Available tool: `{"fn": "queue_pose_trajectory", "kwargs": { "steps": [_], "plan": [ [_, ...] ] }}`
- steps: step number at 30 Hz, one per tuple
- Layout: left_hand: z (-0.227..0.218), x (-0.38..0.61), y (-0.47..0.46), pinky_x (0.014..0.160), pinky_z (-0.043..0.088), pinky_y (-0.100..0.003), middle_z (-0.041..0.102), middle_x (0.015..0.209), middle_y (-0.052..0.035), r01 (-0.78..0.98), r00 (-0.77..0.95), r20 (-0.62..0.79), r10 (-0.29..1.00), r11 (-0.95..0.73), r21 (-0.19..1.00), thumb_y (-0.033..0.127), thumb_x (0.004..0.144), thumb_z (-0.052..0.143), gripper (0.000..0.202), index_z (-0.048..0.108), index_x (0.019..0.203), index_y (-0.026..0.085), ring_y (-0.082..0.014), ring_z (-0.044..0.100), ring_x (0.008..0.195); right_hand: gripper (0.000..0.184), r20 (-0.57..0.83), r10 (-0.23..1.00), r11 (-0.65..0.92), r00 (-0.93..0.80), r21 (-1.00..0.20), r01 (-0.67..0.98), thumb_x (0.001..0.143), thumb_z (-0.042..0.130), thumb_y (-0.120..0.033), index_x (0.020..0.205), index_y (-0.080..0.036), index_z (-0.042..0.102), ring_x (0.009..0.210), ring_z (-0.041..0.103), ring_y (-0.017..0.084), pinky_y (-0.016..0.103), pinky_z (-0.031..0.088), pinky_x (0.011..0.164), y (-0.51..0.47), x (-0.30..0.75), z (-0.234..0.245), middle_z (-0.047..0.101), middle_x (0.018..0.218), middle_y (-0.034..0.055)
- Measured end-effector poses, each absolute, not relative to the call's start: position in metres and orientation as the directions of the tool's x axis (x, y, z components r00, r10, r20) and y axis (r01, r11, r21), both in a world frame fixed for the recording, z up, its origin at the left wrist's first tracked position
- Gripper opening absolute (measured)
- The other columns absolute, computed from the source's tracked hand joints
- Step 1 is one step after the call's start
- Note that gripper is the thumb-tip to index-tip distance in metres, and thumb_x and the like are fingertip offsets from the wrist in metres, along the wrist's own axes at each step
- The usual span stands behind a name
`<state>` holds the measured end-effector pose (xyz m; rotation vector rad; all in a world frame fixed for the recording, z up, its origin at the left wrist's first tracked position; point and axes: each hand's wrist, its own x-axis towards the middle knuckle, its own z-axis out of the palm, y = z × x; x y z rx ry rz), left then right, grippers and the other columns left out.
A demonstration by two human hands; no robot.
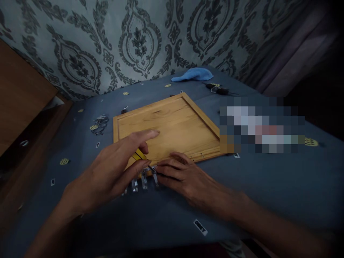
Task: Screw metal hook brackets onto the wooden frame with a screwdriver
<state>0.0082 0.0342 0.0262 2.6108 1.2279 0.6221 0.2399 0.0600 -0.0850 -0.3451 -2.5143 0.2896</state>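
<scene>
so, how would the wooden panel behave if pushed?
The wooden panel looks stiff, given the raised frame along its edges. Lying flat and broad, it would probably slide rather than roll or tip. The metal fittings at its near edge could snag on the blue covering.

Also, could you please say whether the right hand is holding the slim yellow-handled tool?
No, the left hand grips the slim yellow-handled tool, while the right hand is beside its tip.
</scene>
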Motion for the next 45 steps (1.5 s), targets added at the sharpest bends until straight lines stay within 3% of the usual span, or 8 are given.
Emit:
{"fn": "queue_pose_trajectory", "kwargs": {
  "steps": [6,19,23,27,32,35,40,45],
  "plan": [
    [0.024,0.012,0.033,0.084,0.053,-0.023,0.067,0.108,-0.0041,0.749,0.512,0.357,0.781,-0.610,0.260,0.025,0.100,0.059,0.044,0.047,0.143,0.021,-0.0162,0.065,0.093,0.032,0.521,0.307,0.945,-0.797,-0.269,0.188,0.100,0.044,-0.009,0.121,-0.017,0.067,0.117,0.062,0.023,0.045,0.039,0.108,0.060,0.241,-0.087,0.076,0.118,0.0061],
    [0.029,0.005,0.033,0.074,0.053,-0.022,0.063,0.105,-0.0011,0.676,0.539,0.226,0.811,-0.577,0.459,0.021,0.100,0.057,0.055,0.039,0.150,0.031,-0.0145,0.065,0.091,0.027,0.529,0.303,0.947,-0.793,-0.264,0.185,0.103,0.046,-0.014,0.118,-0.017,0.068,0.114,0.062,0.022,0.044,0.041,0.106,0.060,0.240,-0.087,0.076,0.114,0.0064],
    [0.021,0.012,0.031,0.077,0.054,-0.026,0.064,0.098,0.0000,0.666,0.400,0.290,0.869,-0.493,0.560,0.026,0.098,0.063,0.054,0.042,0.147,0.031,-0.0153,0.065,0.090,0.029,0.493,0.308,0.944,-0.814,-0.266,0.196,0.098,0.052,-0.010,0.122,-0.017,0.067,0.118,0.060,0.023,0.046,0.040,0.107,0.060,0.241,-0.087,0.075,0.118,0.0075],
    [0.012,0.022,0.026,0.072,0.056,-0.027,0.066,0.092,0.0019,0.605,0.170,0.365,0.916,-0.389,0.695,0.029,0.087,0.079,0.063,0.047,0.141,0.031,-0.0170,0.068,0.089,0.028,0.494,0.313,0.941,-0.811,-0.279,0.193,0.102,0.048,-0.013,0.122,-0.017,0.067,0.117,0.060,0.023,0.047,0.038,0.109,0.059,0.241,-0.087,0.074,0.120,0.0075],
    [0.007,0.028,0.022,0.069,0.058,-0.027,0.072,0.090,0.0025,0.540,-0.010,0.370,0.929,-0.306,0.784,0.030,0.080,0.086,0.035,0.063,0.106,0.026,-0.0164,0.072,0.083,0.025,0.494,0.311,0.941,-0.812,-0.282,0.189,0.102,0.049,-0.012,0.119,-0.016,0.067,0.115,0.061,0.023,0.045,0.041,0.106,0.059,0.240,-0.084,0.075,0.117,0.0076],
    [0.008,0.027,0.020,0.072,0.060,-0.027,0.076,0.094,0.0023,0.504,-0.003,0.344,0.939,-0.296,0.811,0.025,0.083,0.083,0.025,0.064,0.099,0.026,-0.0165,0.074,0.085,0.025,0.460,0.320,0.937,-0.828,-0.285,0.204,0.101,0.051,-0.011,0.120,-0.016,0.067,0.115,0.061,0.022,0.045,0.041,0.105,0.059,0.240,-0.083,0.074,0.117,0.0074],
    [0.014,0.023,0.020,0.081,0.061,-0.027,0.076,0.101,0.0022,0.494,0.146,0.312,0.939,-0.342,0.799,0.018,0.090,0.075,0.021,0.066,0.106,0.028,-0.0160,0.073,0.095,0.023,0.485,0.318,0.940,-0.815,-0.276,0.202,0.102,0.049,-0.012,0.117,-0.015,0.067,0.114,0.061,0.022,0.044,0.041,0.104,0.060,0.240,-0.084,0.075,0.117,0.0071],
    [0.010,0.020,0.020,0.083,0.055,-0.028,0.071,0.104,0.0015,0.611,0.168,0.363,0.917,-0.385,0.692,0.026,0.092,0.073,0.019,0.066,0.110,0.029,-0.0159,0.068,0.097,0.025,0.526,0.304,0.946,-0.795,-0.267,0.185,0.104,0.045,-0.013,0.115,-0.014,0.068,0.111,0.062,0.023,0.044,0.042,0.103,0.060,0.240,-0.085,0.075,0.115,0.0075]
  ]
}}
